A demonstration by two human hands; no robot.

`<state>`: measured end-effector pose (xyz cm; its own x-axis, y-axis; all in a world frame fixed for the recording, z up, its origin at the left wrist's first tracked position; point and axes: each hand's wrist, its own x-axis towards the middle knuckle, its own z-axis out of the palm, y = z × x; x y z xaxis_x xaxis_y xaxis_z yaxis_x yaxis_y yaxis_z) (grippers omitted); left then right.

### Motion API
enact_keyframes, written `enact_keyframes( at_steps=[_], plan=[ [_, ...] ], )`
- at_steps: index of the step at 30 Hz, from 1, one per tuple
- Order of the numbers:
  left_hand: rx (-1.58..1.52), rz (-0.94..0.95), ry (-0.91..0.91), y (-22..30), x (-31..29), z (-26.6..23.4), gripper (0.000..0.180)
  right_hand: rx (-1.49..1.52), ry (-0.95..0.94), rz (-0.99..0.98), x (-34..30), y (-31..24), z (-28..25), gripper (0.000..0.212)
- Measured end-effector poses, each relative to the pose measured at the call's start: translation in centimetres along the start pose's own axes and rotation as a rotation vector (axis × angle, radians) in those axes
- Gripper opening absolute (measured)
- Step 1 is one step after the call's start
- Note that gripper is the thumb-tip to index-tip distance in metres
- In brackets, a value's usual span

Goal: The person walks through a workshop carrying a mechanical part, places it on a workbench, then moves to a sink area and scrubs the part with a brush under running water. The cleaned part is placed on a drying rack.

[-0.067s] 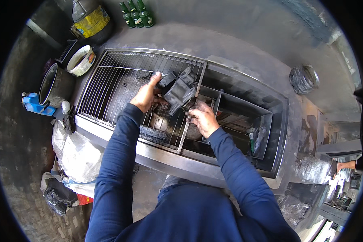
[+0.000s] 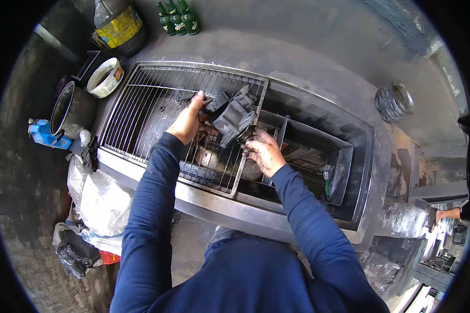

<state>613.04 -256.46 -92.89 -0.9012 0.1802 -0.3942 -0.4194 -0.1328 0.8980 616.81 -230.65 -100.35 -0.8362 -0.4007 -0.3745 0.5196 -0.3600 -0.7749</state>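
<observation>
While metal part (image 2: 234, 120) barely moves, left hand (image 2: 187, 121) shifts.

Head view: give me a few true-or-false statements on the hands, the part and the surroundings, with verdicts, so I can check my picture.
1. The left hand and right hand both hold the grey part. True.
2. Two green bottles stand at the back. False: there are three green bottles.
3. Seen from above, the grey part overlaps the wire rack. True.
4. Both sleeves are red. False: the sleeves are dark blue.
5. The blue container is on the left side. True.
</observation>
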Motion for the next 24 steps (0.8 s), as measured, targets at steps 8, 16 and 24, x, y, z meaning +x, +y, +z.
enact_keyframes(
  at_steps=[8, 16, 24],
  plan=[
    [-0.159, -0.09, -0.102, -1.1, -0.3, -2.3, 0.108, -0.142, 0.096, 0.19, 0.2, -1.4, -0.7, 0.058],
    [-0.114, -0.012, 0.069, -4.1, -2.4, -2.6, 0.1, -0.364, 0.167, -0.05, -5.1, -2.0, -2.9, 0.05],
    [-0.197, 0.112, 0.291, -4.9, -5.0, -2.4, 0.091, -0.149, 0.266, -0.125, -16.8, -5.0, -8.7, 0.04]
  ],
)
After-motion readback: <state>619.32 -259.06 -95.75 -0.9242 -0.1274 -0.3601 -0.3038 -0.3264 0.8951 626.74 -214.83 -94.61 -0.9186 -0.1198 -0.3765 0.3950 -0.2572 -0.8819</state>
